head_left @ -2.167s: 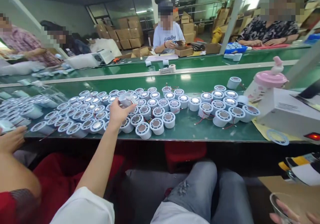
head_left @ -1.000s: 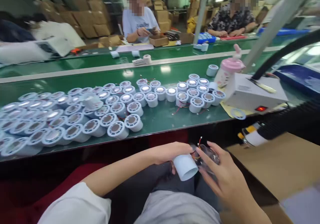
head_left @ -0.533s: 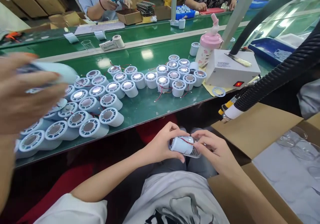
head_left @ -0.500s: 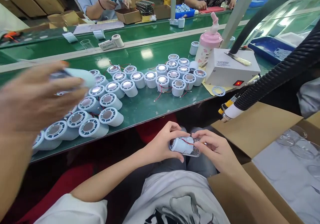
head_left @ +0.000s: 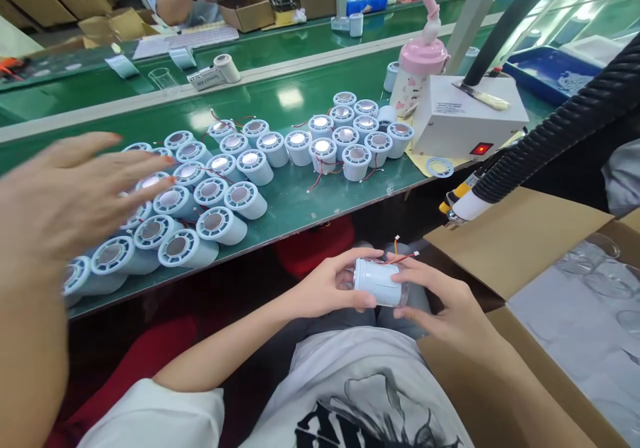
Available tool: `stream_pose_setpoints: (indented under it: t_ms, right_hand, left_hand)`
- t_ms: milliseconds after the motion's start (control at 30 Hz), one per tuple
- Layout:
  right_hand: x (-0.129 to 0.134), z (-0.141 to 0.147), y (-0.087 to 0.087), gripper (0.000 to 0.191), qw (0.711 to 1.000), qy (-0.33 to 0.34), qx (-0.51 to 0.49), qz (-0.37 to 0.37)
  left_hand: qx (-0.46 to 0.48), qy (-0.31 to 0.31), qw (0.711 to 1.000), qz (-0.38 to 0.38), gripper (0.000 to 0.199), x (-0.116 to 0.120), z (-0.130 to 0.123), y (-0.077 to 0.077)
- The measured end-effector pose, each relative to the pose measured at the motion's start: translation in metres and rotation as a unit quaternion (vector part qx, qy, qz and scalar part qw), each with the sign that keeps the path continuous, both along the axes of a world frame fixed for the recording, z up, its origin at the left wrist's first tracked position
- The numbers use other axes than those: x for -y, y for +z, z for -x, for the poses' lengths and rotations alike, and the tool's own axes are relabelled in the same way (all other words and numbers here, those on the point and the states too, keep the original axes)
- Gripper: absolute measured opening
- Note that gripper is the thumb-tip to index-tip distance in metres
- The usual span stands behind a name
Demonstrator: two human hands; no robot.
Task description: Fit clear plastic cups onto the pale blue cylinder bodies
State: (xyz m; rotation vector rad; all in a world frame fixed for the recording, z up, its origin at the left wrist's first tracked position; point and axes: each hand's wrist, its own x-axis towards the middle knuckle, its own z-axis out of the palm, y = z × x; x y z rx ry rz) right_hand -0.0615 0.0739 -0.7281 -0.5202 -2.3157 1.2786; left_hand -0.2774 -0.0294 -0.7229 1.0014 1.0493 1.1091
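Above my lap, a pale blue cylinder (head_left: pixel 379 282) sits in a clear plastic cup, lying roughly sideways. My left hand (head_left: pixel 336 287) grips its left end with the thumb below and fingers above. Around the right end are the fingers and thumb of my right hand (head_left: pixel 434 293). Thin red and orange wires with small white connectors (head_left: pixel 397 256) stick up behind the cylinder, near my right fingers. Several similar pale blue cylinders (head_left: pixel 221 225) with round metallic discs on top stand on the green table (head_left: pixel 295 201) ahead, some with red wires.
A co-worker's hand (head_left: pixel 75 195) reaches over the cylinders at the left. Right of them stand a pink-lidded bottle (head_left: pixel 419 75) and a white box (head_left: pixel 467 118) with a red switch. A black hose (head_left: pixel 555 121) crosses the right side above an open carton (head_left: pixel 530 241).
The cylinder has turned in my hands and its wires now stick up. My right fingers have moved from the wires to its side. The co-worker's blurred hand has let go of a pale blue object.
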Motion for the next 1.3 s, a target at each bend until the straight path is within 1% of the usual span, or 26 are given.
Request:
stream_pose_setpoints:
  t_ms: [67, 167, 300, 467, 633, 933, 1133, 1233, 1300]
  right_hand:
    - [0.001, -0.003, -0.001, 0.041, 1.000, 0.003, 0.005, 0.018]
    - [0.000, -0.005, 0.001, 0.044, 0.997, 0.003, 0.015, 0.071]
    - [0.000, -0.005, 0.008, 0.041, 0.989, 0.010, 0.019, 0.148]
    - [0.001, -0.006, 0.015, 0.042, 0.974, 0.002, 0.036, 0.223]
    - [0.003, -0.004, 0.019, 0.038, 0.962, 0.019, 0.013, 0.272]
    - [0.004, 0.001, 0.018, 0.040, 0.924, 0.001, 0.026, 0.381]
    - [0.004, 0.005, 0.013, 0.043, 0.903, -0.009, 0.023, 0.430]
    - [0.004, 0.006, 0.011, 0.045, 0.894, -0.031, 0.042, 0.445]
    - [0.005, 0.008, 0.010, 0.045, 0.887, -0.033, 0.048, 0.458]
  left_hand:
    - [-0.034, -0.019, 0.999, -0.013, 0.076, 0.001, 0.001, 0.003]
    - [-0.069, -0.024, 0.996, -0.051, 0.080, 0.003, 0.002, 0.007]
    - [-0.085, -0.022, 0.993, -0.080, 0.079, 0.006, 0.001, 0.010]
    - [-0.133, -0.017, 0.985, -0.107, 0.079, 0.008, 0.000, 0.012]
    - [-0.160, -0.019, 0.980, -0.119, 0.077, 0.009, 0.001, 0.013]
    - [-0.183, -0.021, 0.975, -0.125, 0.076, 0.011, 0.001, 0.013]
    - [-0.174, -0.024, 0.977, -0.125, 0.074, 0.011, 0.001, 0.013]
    - [-0.172, -0.022, 0.976, -0.129, 0.073, 0.012, 0.001, 0.014]
    - [-0.173, -0.023, 0.976, -0.133, 0.072, 0.012, 0.001, 0.014]
